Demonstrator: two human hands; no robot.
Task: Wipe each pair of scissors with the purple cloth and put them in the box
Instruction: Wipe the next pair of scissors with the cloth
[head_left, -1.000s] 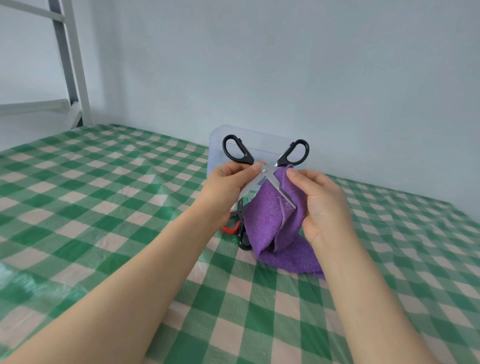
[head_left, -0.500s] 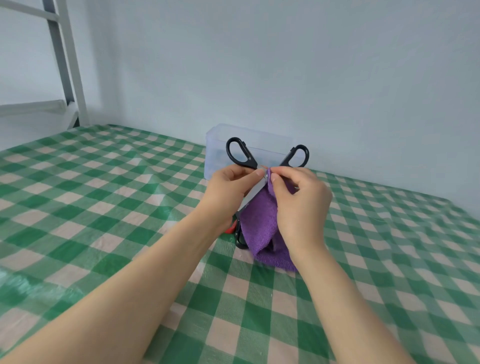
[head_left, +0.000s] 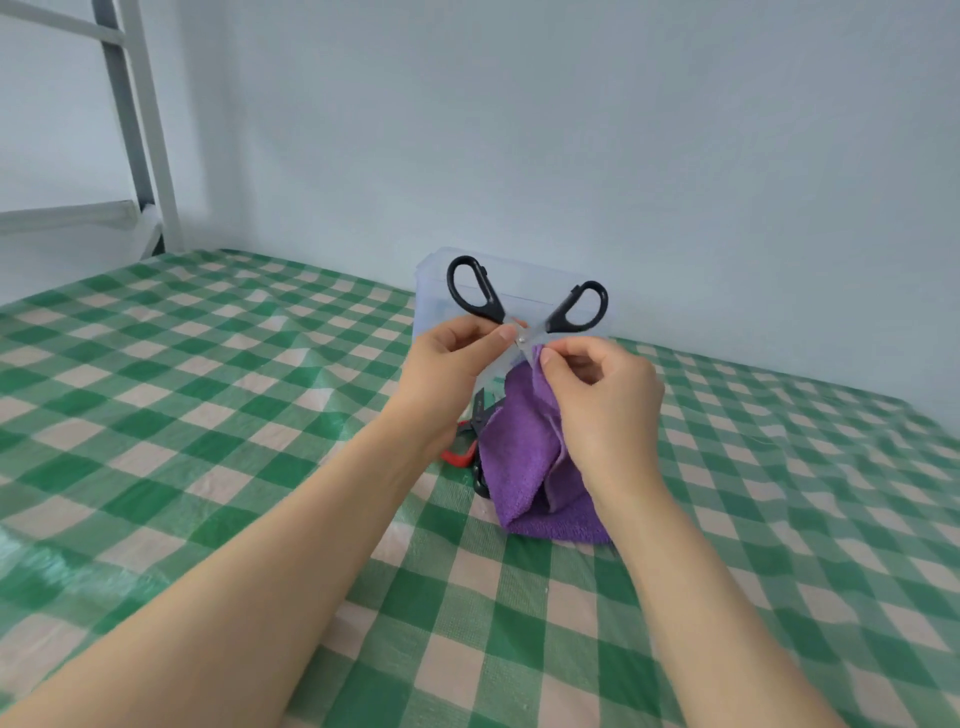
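Black-handled scissors (head_left: 480, 293) are held up spread apart, handles upward, in front of the clear plastic box (head_left: 524, 278). My left hand (head_left: 447, 364) grips them near the pivot. My right hand (head_left: 602, 400) pinches the purple cloth (head_left: 530, 457) around one blade just below the pivot; the cloth hangs down to the table. Behind the cloth lie red-handled scissors (head_left: 460, 457) and another dark pair (head_left: 480, 480), both mostly hidden.
A green and white checked tablecloth (head_left: 208, 415) covers the table. The box stands at the table's far edge against a pale wall. A grey metal ladder frame (head_left: 140, 130) rises at the far left.
My right hand slid the cloth up the blade from its lower part to just below the pivot. The left hand kept its hold on the scissors.
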